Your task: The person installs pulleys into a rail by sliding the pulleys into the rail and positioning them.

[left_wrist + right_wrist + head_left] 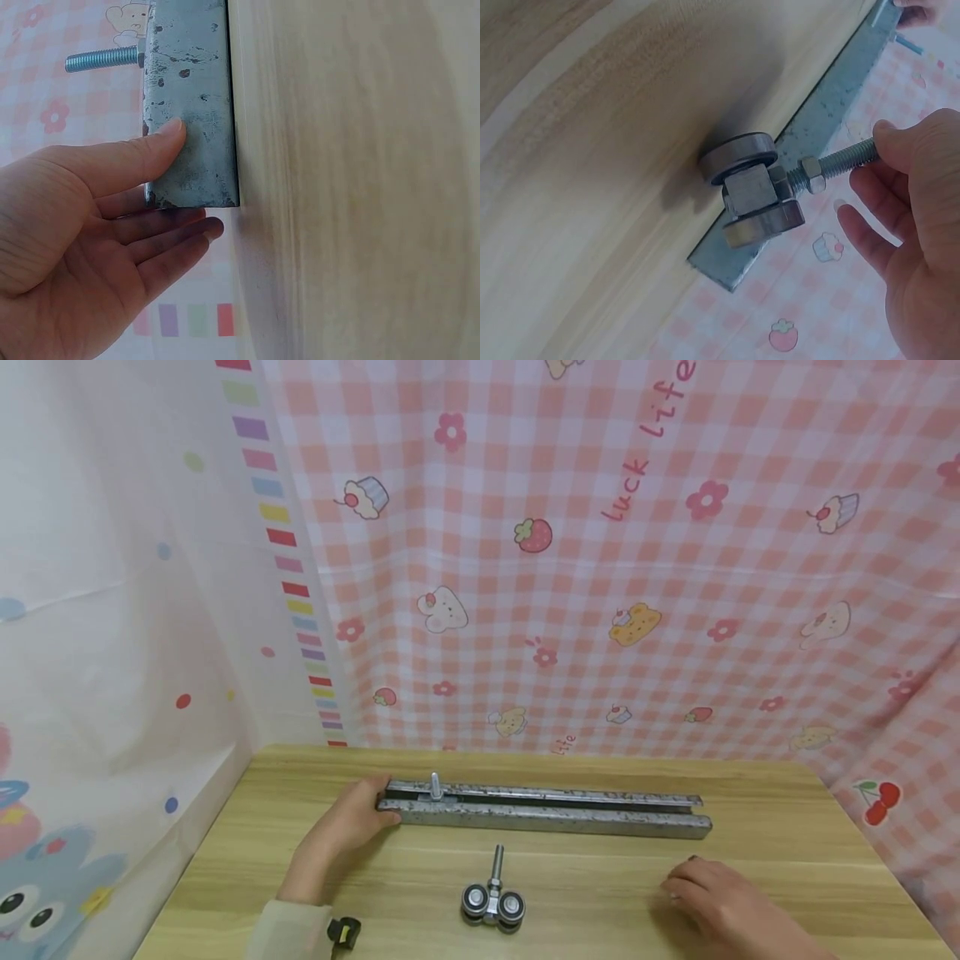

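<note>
A scuffed metal rail (555,821) lies slot-up, a bolt (435,787) rising near its left end, behind a wheeled trolley (492,903)

Your rail (555,821) — dull silver-grey, dark-speckled. Bolt (435,787) in it: bright silver. Your roller trolley (492,906): silver, its wheels (475,899) black-ringed round silver centres. Tabletop (600,877) under you: pale yellow-brown, streaked wood grain. Check cloth (585,585) facing you: pink and white, red strawberries (537,536), pink flowers (444,428), cupcakes (367,497) (and pink "luck life" lettering (634,469)). Striped border (282,537) — red, yellow, blue, purple, green. White cloth (97,643) on your left: coloured dots (183,701). Your left sleeve (288,931): cream.
</note>
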`<state>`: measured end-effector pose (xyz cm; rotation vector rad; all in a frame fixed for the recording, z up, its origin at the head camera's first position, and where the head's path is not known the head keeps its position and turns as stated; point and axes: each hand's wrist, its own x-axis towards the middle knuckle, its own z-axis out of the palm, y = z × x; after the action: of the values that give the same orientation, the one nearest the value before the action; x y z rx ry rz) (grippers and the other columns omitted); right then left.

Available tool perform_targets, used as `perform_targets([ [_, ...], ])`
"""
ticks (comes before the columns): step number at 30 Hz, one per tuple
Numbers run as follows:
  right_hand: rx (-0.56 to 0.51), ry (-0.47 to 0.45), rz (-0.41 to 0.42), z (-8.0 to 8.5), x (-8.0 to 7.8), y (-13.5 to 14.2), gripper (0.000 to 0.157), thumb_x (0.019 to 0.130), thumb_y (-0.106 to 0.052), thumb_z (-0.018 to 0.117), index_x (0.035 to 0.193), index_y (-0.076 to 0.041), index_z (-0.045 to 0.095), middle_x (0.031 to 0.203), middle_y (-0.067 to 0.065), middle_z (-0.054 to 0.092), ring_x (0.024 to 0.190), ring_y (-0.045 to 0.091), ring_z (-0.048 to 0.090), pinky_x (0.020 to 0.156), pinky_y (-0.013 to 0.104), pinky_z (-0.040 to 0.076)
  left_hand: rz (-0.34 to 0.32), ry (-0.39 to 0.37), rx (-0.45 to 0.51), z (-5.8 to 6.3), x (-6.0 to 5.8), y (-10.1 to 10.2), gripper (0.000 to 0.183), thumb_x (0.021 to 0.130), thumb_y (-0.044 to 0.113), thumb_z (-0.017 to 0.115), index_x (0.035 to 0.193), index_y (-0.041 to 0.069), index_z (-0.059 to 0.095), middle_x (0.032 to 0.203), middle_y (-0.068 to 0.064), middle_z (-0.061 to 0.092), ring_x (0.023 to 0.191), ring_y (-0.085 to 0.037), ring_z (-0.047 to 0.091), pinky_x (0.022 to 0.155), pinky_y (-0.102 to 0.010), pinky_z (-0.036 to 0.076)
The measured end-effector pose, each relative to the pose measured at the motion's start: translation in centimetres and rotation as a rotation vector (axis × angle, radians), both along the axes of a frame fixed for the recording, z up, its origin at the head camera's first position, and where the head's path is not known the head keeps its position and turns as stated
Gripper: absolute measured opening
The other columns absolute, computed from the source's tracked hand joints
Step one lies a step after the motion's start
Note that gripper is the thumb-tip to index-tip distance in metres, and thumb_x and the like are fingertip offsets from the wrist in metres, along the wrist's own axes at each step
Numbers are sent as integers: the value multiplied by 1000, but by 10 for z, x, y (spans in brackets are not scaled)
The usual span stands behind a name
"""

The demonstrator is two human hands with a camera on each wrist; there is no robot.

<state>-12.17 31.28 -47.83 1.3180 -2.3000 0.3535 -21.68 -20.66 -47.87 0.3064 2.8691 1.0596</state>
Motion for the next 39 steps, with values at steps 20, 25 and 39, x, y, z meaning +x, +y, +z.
perform_targets([
  [20, -87, 48, -178, 7, 0, 33, 59, 112, -45, 34, 98, -6, 76, 97, -2, 67, 84, 13, 65, 79, 8, 49, -7, 5, 9, 2, 1, 0, 29, 88, 2, 83, 112, -2, 67, 98, -7, 70, 93, -19, 65, 87, -45, 57],
  [25, -103, 7, -211, 8, 0, 44, 56, 111, -44, 37, 96, -6, 75, 96, -2, 66, 83, 10, 64, 77, 6, 47, -5, 4, 10, 2, 2, 0, 29, 88, 2, 82, 112, -2, 67, 98, -7, 70, 94, -19, 65, 88, -45, 58],
  [39, -160, -128, -302, 10, -1, 67, 24, 81, -2, 87, 96, -13, 72, 90, -11, 65, 78, -1, 60, 65, 5, 45, 3, -6, 18, 2, 3, 1, 42, 89, 2, 81, 126, -8, 65, 110, -14, 72, 103, -25, 67, 95, -49, 57],
])
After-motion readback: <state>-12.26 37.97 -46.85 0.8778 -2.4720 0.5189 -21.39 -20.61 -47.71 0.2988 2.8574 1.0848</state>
